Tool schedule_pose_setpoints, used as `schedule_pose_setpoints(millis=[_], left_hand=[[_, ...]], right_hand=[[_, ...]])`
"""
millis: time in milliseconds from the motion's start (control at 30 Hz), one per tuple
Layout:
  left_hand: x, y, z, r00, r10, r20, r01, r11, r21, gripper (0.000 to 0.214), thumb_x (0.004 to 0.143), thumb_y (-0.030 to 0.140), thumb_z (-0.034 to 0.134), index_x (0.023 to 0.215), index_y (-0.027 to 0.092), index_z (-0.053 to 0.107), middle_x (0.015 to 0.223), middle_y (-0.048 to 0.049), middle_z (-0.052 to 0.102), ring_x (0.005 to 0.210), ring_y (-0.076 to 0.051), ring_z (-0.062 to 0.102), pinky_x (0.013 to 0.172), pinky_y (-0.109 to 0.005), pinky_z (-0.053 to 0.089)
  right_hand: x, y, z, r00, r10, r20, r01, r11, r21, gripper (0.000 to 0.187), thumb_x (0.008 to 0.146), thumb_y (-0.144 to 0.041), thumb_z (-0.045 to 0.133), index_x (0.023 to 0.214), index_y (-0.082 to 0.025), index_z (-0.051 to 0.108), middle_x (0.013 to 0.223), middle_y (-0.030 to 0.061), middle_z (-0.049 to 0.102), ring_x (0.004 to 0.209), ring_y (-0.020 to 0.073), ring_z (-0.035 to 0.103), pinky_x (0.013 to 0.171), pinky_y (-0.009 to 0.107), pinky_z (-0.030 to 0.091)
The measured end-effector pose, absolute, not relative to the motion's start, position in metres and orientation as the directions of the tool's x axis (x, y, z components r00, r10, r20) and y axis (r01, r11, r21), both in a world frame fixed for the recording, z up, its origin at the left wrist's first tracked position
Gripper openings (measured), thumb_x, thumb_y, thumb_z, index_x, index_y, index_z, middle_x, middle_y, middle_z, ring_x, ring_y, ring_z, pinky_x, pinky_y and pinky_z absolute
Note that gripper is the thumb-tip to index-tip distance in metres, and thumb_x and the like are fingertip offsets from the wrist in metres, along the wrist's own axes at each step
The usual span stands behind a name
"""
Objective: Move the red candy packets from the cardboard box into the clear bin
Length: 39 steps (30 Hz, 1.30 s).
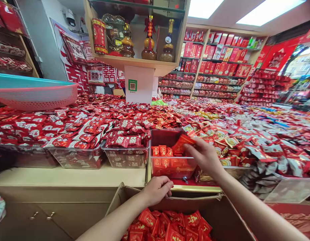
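My right hand (203,154) is closed on a few red candy packets (183,143), held over a clear plastic bin (155,134) that is partly filled with the same red packets. My left hand (157,189) rests with curled fingers on the back edge of an open cardboard box (119,197). The box sits below the counter edge and holds many red packets (170,226). What, if anything, the left fingers hold is hidden.
Clear bins (124,157) heaped with red-and-white wrapped sweets cover the counter. A pink basket (35,95) stacked with a teal one stands at the far left. Shelves of red boxes (215,60) line the back wall. Cabinet doors (44,214) lie below the counter.
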<state>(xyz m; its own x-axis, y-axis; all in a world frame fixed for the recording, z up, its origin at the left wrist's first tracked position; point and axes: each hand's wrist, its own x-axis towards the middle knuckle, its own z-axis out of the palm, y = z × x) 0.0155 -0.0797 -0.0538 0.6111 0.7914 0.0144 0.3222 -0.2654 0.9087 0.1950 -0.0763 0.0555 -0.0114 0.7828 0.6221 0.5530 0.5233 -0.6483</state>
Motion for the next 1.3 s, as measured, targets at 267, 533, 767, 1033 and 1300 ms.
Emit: schedule_pose_setpoints(millis=[267,533,767,1033,1300], left_hand=[[0.015,-0.081,-0.053,0.59,0.806,0.054,0.439,-0.376,0.816,0.036,0.079,0.041,0.032,0.076,0.015,0.057,0.065,-0.0004,0.062,0.057,-0.01,0.052,0.055,-0.019,0.036],[0.016,-0.08,-0.057,0.58,0.81,0.082,0.491,-0.428,0.758,0.037,0.078,0.044,0.034,0.078,0.017,0.06,0.068,0.0002,0.064,0.06,-0.011,0.052,0.055,-0.019,0.035],[0.016,-0.08,-0.057,0.577,0.811,0.096,0.502,-0.444,0.742,0.036,0.076,0.045,0.036,0.08,0.019,0.061,0.07,0.0,0.063,0.061,-0.012,0.052,0.054,-0.019,0.034],[0.015,-0.08,-0.054,0.583,0.807,0.096,0.515,-0.459,0.724,0.031,0.075,0.041,0.039,0.083,0.02,0.061,0.071,0.0005,0.062,0.06,-0.011,0.051,0.052,-0.019,0.034],[0.016,-0.08,-0.057,0.587,0.801,0.121,0.513,-0.483,0.71,0.028,0.075,0.039,0.04,0.082,0.022,0.061,0.075,0.0012,0.063,0.064,-0.012,0.052,0.055,-0.019,0.035]], right_hand=[[0.152,0.024,0.04,-0.182,0.971,-0.156,0.563,-0.027,-0.826,0.015,0.061,-0.014,0.061,0.071,-0.014,0.049,0.046,-0.0039,0.051,0.043,0.0089,0.049,0.041,0.02,0.038],[0.14,0.036,0.026,-0.297,0.88,-0.37,0.683,-0.075,-0.727,0.013,0.061,-0.007,0.055,0.072,-0.014,0.052,0.043,-0.0046,0.052,0.042,0.0098,0.052,0.041,0.02,0.039],[0.133,0.045,0.005,-0.298,0.924,-0.241,0.85,0.143,-0.506,0.033,0.048,-0.007,0.064,0.08,-0.013,0.057,0.054,-0.0014,0.056,0.049,0.0118,0.052,0.046,0.022,0.039],[0.139,0.048,0.007,-0.475,0.866,-0.155,0.856,0.413,-0.311,0.021,0.064,-0.014,0.052,0.082,-0.016,0.063,0.08,0.003,0.064,0.072,0.014,0.057,0.062,0.02,0.04],[0.133,0.041,0.016,-0.533,0.809,-0.248,0.846,0.509,-0.156,0.026,0.068,-0.024,0.05,0.09,-0.02,0.064,0.089,0.0024,0.064,0.078,0.0155,0.057,0.066,0.019,0.039]])
